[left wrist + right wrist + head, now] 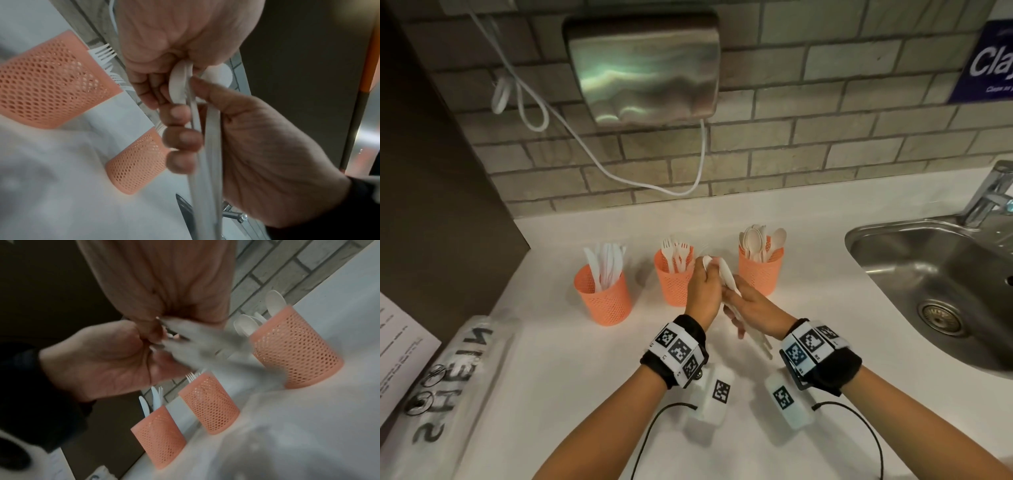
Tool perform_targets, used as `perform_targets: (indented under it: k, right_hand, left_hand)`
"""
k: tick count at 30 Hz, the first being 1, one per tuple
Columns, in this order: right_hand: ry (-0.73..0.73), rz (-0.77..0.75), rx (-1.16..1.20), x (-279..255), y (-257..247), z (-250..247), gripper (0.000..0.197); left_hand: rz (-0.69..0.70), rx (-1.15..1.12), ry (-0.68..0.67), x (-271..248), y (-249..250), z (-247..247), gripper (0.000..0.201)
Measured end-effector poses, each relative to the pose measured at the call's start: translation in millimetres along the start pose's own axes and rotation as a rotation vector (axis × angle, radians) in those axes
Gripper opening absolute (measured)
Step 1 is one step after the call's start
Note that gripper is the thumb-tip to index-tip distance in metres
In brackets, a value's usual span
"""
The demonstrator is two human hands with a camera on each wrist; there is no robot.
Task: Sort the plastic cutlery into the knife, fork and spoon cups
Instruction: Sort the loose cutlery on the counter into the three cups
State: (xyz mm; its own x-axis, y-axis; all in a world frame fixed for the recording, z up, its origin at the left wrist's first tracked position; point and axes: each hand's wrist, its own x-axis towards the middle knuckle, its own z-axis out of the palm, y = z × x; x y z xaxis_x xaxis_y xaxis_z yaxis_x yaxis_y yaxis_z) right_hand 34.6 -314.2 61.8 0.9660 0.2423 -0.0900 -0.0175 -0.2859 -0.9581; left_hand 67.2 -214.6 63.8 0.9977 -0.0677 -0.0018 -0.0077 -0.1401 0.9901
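Note:
Three orange mesh cups stand in a row on the white counter: the knife cup (604, 296) at left, the fork cup (674, 279) in the middle, the spoon cup (761, 272) at right. Just in front of the fork and spoon cups both hands hold one bundle of white cutlery (727, 279). My left hand (705, 274) pinches the bundle's upper end, where spoon bowls (177, 84) show. Lower down, my right hand (738, 308) has its fingers (182, 141) curled round the handles (208, 146). The right wrist view shows the bundle (205, 345) blurred, so I cannot make out its pieces.
A steel sink (928, 270) with a faucet (993, 195) lies at the right. A clear printed plastic bag (458, 377) and a paper sheet (400, 342) lie at the left counter edge. A metal wall unit (643, 65) with a white cord (619, 171) hangs behind the cups.

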Motion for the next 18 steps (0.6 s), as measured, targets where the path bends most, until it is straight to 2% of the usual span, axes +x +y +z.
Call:
perform_targets:
  k: [4,7,9,11,14,18]
  right_hand:
    - [0.081,-0.017,-0.058,-2,-1,0,0.028]
    - [0.098,-0.020,-0.120,4,-2,-3,0.036]
    - [0.061,-0.018,-0.190,6,-4,-7,0.030]
    - [0.032,0.004,-0.220,7,-9,-13,0.017]
    - [0.061,0.034,-0.192,12,-16,-19,0.030]
    - [0.169,-0.038,-0.149,18,-22,-22,0.024]
  left_hand:
    - [0.009,-0.058,-0.058,-14,12,5,0.047]
    - [0.059,0.050,-0.145,-17,15,5,0.035]
    - [0.096,0.152,-0.173,-14,14,4,0.031]
    - [0.110,0.236,-0.148,-12,12,4,0.030]
    - [0.132,0.305,-0.090,-10,14,5,0.035]
    - [0.149,0.261,-0.144,-7,28,5,0.043]
